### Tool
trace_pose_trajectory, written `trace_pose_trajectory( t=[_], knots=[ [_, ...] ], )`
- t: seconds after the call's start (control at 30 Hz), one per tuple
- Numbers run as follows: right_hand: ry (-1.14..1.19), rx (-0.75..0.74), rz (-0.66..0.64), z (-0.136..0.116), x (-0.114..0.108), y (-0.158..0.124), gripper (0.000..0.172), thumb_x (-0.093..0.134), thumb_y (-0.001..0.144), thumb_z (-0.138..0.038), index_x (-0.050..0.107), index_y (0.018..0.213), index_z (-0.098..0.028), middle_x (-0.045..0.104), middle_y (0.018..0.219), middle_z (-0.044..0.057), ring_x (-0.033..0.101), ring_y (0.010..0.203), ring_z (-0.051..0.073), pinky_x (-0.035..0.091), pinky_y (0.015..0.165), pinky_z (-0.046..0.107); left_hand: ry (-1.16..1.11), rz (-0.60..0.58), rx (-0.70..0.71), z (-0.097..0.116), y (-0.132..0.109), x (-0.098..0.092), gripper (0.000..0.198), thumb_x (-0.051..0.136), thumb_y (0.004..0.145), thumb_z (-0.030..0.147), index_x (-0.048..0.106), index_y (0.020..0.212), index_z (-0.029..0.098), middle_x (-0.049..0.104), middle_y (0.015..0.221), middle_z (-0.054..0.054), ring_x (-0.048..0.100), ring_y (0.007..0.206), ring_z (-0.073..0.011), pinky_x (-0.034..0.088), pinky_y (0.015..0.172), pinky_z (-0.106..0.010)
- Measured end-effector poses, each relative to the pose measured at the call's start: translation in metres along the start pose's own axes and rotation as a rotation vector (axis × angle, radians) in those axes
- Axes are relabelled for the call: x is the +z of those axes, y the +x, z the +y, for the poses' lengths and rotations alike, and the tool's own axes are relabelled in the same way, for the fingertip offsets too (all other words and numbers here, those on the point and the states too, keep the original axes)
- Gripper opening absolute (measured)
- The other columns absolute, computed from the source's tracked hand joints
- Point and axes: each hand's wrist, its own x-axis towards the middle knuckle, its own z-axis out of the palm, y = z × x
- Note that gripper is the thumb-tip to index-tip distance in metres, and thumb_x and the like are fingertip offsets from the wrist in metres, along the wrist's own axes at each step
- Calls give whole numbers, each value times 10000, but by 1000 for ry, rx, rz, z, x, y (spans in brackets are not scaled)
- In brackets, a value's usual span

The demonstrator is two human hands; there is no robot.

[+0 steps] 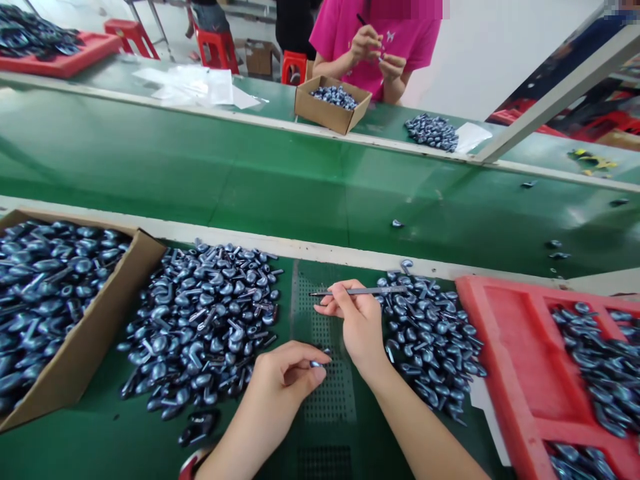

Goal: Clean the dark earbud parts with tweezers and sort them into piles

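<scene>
Over the perforated strip in the green bench, my left hand (287, 375) pinches a small glossy blue earbud shell (317, 364) between thumb and fingers. Most of that shell is hidden by the fingertips. Above and to the right, my right hand (356, 323) is closed around dark, slim tweezers (373, 291), their pointed tip facing left, apart from the shell. A large heap of similar earbud shells (205, 320) lies left of my hands. Another heap of shells (430, 333) lies just right of my right hand.
A cardboard box (95, 333) full of shells stands at the left. On the right is a red compartment tray (520, 360) with more shells. Across a green divider (280, 187), a person in a pink shirt (327, 33) works beside a small cardboard box (320, 115).
</scene>
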Motion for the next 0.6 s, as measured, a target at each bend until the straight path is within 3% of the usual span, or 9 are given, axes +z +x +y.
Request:
trace_pose_trajectory(
  t=[0.2,0.37,0.6],
  knots=[
    [7,3,9,2,0,-2,187,632,829,-361,608,770,-186,589,537,-49,610,563,131,611,649,345,5,-34,38,0,0,-2,190,600,812,236,771,886,202,717,953,-99,639,832,-226,494,747,-322],
    [20,42,6,-1,1,-1,291,627,835,-348,599,1070,-178,584,505,-60,648,649,164,592,671,346,17,-22,25,1,1,-3,162,619,796,218,765,863,199,726,875,-78,639,785,-215,484,720,-306],
    [86,67,-14,-6,1,1,218,626,837,-311,634,990,-157,652,535,-24,642,596,134,543,646,276,-72,5,-33,-3,2,-1,133,680,739,213,768,827,164,735,807,-79,640,733,-203,480,686,-293]
  ],
)
